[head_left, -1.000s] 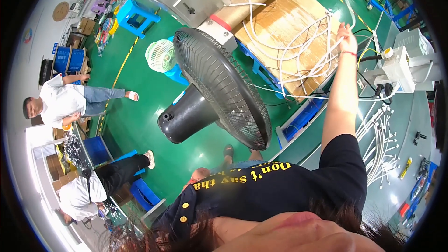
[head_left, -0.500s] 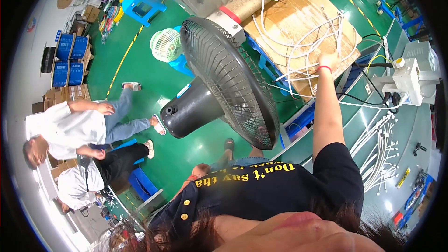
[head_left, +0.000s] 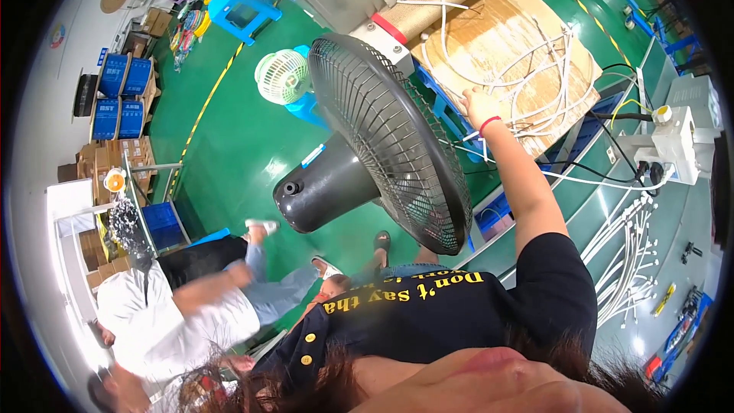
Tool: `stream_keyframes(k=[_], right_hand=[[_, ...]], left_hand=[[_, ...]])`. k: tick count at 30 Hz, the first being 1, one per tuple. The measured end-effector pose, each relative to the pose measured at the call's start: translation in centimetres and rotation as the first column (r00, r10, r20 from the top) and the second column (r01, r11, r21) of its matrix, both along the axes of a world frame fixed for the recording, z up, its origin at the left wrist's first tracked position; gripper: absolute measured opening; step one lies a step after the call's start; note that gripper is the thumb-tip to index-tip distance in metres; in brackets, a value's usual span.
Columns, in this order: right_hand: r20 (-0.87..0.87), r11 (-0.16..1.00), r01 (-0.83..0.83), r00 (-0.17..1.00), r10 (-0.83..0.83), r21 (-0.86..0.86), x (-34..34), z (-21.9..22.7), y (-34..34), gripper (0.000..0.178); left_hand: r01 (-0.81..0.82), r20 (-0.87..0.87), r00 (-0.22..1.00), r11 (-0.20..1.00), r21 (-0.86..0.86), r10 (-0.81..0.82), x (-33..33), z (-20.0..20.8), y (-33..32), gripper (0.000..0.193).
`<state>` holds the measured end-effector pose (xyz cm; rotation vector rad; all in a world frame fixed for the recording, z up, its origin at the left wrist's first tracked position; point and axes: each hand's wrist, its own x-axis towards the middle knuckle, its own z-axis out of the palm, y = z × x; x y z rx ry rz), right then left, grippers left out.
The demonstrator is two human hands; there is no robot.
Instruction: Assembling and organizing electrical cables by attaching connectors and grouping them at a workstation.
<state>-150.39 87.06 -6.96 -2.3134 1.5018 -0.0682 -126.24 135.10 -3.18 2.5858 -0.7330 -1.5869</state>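
My right hand (head_left: 479, 109), with a red band at its wrist, reaches over the left edge of a brown cardboard sheet (head_left: 527, 19). Its fingers look spread, with no clear grip on anything. Loops of white cable (head_left: 562, 95) lie tangled on the cardboard beside and under this hand. Further strands cross below the wrist. My left hand (head_left: 333, 285) shows only as a small patch low by my lap, its fingers hidden.
A black fan (head_left: 390, 145) stands close in front of me, with a small green fan (head_left: 281, 76) behind it. White cables (head_left: 627, 260) lie bundled on the right-hand table, near a white fixture (head_left: 673, 138). People in white shirts (head_left: 206, 329) are at lower left.
My right hand has moved left across the cardboard, from the cable loops to its left edge. The standing person at left has moved nearer and lower in the picture.
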Motion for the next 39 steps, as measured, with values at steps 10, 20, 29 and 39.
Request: stream_keyframes(k=[10, 20, 29, 39], right_hand=[[0.946, 0.868, 0.414, 0.046, -0.321, 0.275, -5.6, 11.1, 1.6, 0.016], [0.925, 0.918, 0.278, -0.331, -0.185, 0.283, -10.4, 22.0, 3.1, 0.010], [0.866, 0.868, 0.122, -0.222, -0.448, 0.481, -13.0, 20.3, -6.8, 0.015], [0.379, 0.482, 0.876, 0.453, -0.807, -0.022, -17.5, -1.4, -13.8, 0.045]], left_hand=[[0.018, -0.105, 0.994, 0.995, -0.095, -0.028, 3.1, -7.6, 4.3, 0.029], [0.009, -0.017, 1.000, 0.999, -0.053, -0.010, 1.7, -5.8, 1.4, 0.028], [-0.009, -0.087, 0.996, 0.980, -0.199, -0.009, 4.4, -11.6, 6.5, 0.027], [0.057, -0.051, 0.996, 0.984, -0.171, -0.066, 1.6, -4.3, 1.4, 0.029]])
